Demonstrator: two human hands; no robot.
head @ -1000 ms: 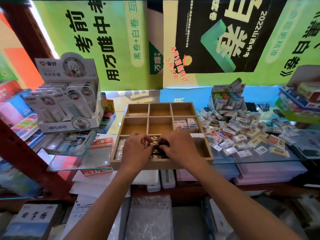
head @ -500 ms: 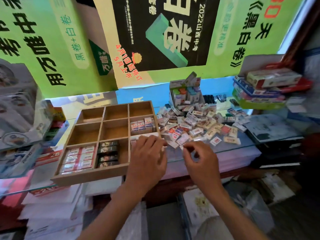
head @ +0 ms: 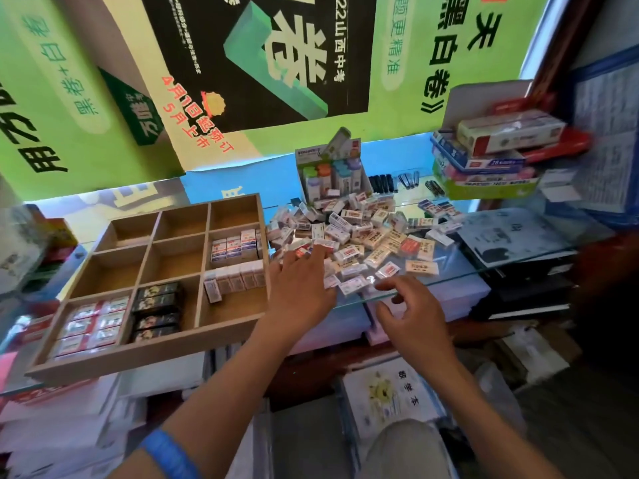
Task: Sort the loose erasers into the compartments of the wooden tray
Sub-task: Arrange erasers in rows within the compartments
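Left hand just right of wooden tray, fingers straight, tips on loose erasers (heap right of tray). Right hand further right, fingers loosely curled, empty. Since 0.5 s ago: left hand reached into heap.

We see big green and black posters on the wall, far above the hands. Bright light shines through them. A glass shelf lies under the hands. To the right stands a dark wooden frame. Below the hands sit stacks of paper.
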